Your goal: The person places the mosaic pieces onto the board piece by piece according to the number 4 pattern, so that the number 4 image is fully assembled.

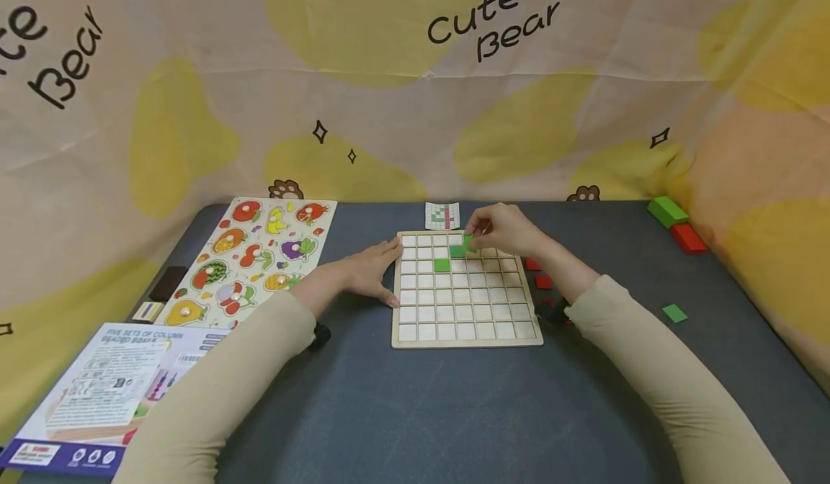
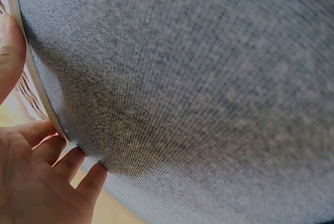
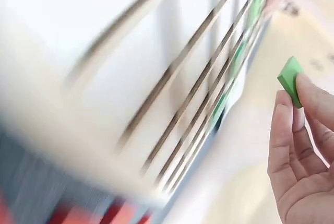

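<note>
The green tile (image 3: 289, 80), pinched in your right hand (image 1: 504, 228) over the far side of the board (image 1: 463, 298), might land crooked if it bumps a ridge, while your left hand (image 1: 368, 271), thumb and fingers apart, touches the left edge.

**Children's play corner; home or studio cannot be told**

A pale cloth backdrop (image 1: 389, 102) with yellow blobs, paw prints and the words "cute Bear" surrounds a dark grey table (image 1: 402, 412). Toys lie there: a white rectangular fruit-picture board (image 1: 249, 271), a square pale wooden grid board (image 1: 465, 343), small flat green tiles (image 1: 674, 313), flat red tiles (image 1: 543, 282), and a white-and-purple printed package (image 1: 97, 397).
</note>
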Demonstrator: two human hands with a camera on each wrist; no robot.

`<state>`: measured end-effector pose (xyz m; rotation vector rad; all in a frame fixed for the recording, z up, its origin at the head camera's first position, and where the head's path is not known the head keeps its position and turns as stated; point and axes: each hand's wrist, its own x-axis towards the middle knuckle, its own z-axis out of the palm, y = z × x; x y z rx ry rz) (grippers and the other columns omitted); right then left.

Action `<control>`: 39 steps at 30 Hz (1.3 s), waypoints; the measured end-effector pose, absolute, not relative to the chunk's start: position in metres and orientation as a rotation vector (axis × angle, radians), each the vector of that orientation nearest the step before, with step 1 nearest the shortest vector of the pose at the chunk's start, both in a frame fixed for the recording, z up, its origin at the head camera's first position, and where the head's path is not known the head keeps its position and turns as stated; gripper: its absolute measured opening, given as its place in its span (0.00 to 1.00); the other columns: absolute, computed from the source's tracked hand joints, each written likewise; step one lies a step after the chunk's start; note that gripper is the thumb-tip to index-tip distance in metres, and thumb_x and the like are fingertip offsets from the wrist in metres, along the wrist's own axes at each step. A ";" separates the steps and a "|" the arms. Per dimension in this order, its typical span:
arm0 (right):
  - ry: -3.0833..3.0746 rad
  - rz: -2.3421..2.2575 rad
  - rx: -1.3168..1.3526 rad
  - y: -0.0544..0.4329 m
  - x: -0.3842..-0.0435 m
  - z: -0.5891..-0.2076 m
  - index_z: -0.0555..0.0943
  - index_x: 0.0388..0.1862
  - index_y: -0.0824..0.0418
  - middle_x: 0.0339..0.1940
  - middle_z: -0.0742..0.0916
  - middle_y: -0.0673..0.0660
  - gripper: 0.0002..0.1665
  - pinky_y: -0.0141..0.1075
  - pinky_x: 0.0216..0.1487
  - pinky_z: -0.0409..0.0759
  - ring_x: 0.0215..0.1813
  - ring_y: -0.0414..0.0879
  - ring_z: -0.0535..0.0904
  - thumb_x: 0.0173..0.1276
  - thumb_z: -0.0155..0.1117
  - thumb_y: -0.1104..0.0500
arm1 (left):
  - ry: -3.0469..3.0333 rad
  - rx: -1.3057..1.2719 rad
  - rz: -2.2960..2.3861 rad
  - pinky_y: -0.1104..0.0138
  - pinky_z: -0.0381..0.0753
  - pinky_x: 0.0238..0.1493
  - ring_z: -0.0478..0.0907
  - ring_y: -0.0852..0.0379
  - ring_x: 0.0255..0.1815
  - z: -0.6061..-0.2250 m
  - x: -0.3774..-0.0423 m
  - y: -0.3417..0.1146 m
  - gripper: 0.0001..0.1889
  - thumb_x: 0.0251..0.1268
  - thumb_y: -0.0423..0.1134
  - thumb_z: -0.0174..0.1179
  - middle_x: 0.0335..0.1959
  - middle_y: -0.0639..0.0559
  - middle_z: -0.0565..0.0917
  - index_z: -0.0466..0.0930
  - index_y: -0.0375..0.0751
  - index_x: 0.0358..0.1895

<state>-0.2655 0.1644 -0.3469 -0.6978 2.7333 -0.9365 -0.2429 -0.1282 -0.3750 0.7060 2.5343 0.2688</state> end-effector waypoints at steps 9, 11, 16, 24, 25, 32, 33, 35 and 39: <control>2.618 -0.831 -0.877 0.108 -0.255 -0.355 0.88 0.37 0.57 0.35 0.90 0.54 0.07 0.32 0.39 0.81 0.37 0.42 0.84 0.62 0.67 0.66 | 2.534 0.697 0.264 0.48 0.47 0.82 0.37 0.41 0.84 -0.377 -0.245 -0.128 0.61 0.55 0.61 0.69 0.84 0.46 0.35 0.38 0.40 0.81; 2.614 -0.818 -0.909 0.101 -0.253 -0.357 0.88 0.35 0.58 0.33 0.90 0.55 0.08 0.31 0.37 0.80 0.35 0.41 0.84 0.60 0.66 0.68 | 2.534 0.695 0.270 0.48 0.48 0.82 0.37 0.41 0.84 -0.377 -0.245 -0.128 0.61 0.55 0.61 0.69 0.84 0.46 0.35 0.38 0.40 0.81; 2.622 -0.771 -0.908 0.093 -0.249 -0.363 0.87 0.32 0.60 0.31 0.90 0.54 0.05 0.29 0.38 0.79 0.34 0.40 0.83 0.60 0.68 0.68 | 2.534 0.700 0.273 0.48 0.47 0.82 0.36 0.41 0.84 -0.375 -0.244 -0.128 0.60 0.55 0.61 0.69 0.84 0.46 0.35 0.38 0.40 0.81; 2.690 -0.726 -0.902 0.088 -0.245 -0.366 0.87 0.30 0.58 0.30 0.89 0.52 0.04 0.31 0.40 0.79 0.33 0.40 0.83 0.61 0.71 0.66 | 2.535 0.708 0.271 0.48 0.48 0.82 0.37 0.41 0.84 -0.375 -0.245 -0.129 0.60 0.56 0.61 0.68 0.84 0.46 0.35 0.38 0.40 0.81; 2.690 -0.724 -0.906 0.087 -0.245 -0.366 0.87 0.29 0.58 0.30 0.90 0.53 0.03 0.31 0.40 0.80 0.33 0.40 0.83 0.61 0.71 0.66 | 2.536 0.709 0.271 0.48 0.48 0.82 0.37 0.41 0.84 -0.376 -0.245 -0.129 0.60 0.56 0.61 0.68 0.84 0.46 0.35 0.38 0.40 0.81; 2.651 -0.695 -1.001 0.087 -0.246 -0.369 0.90 0.30 0.58 0.31 0.92 0.52 0.07 0.32 0.41 0.83 0.36 0.41 0.86 0.58 0.69 0.68 | 2.531 0.701 0.278 0.47 0.48 0.81 0.36 0.41 0.84 -0.377 -0.245 -0.130 0.60 0.56 0.61 0.68 0.84 0.46 0.35 0.38 0.41 0.81; 2.644 -0.690 -1.009 0.088 -0.246 -0.369 0.90 0.31 0.58 0.32 0.92 0.52 0.08 0.32 0.41 0.83 0.36 0.41 0.86 0.58 0.69 0.69 | 2.530 0.705 0.278 0.46 0.48 0.81 0.36 0.41 0.84 -0.377 -0.245 -0.130 0.60 0.56 0.60 0.68 0.84 0.46 0.35 0.38 0.41 0.81; 2.635 -0.685 -0.999 0.089 -0.246 -0.369 0.90 0.33 0.57 0.33 0.92 0.52 0.08 0.32 0.41 0.83 0.37 0.41 0.86 0.59 0.69 0.68 | 2.529 0.712 0.278 0.46 0.48 0.81 0.37 0.41 0.84 -0.377 -0.245 -0.131 0.60 0.56 0.60 0.68 0.84 0.45 0.35 0.38 0.40 0.81; 2.642 -0.705 -0.946 0.092 -0.247 -0.365 0.89 0.36 0.58 0.35 0.91 0.52 0.07 0.32 0.42 0.82 0.38 0.42 0.85 0.59 0.70 0.67 | 2.530 0.726 0.276 0.46 0.48 0.81 0.37 0.40 0.84 -0.376 -0.245 -0.130 0.59 0.56 0.60 0.69 0.83 0.44 0.36 0.38 0.40 0.81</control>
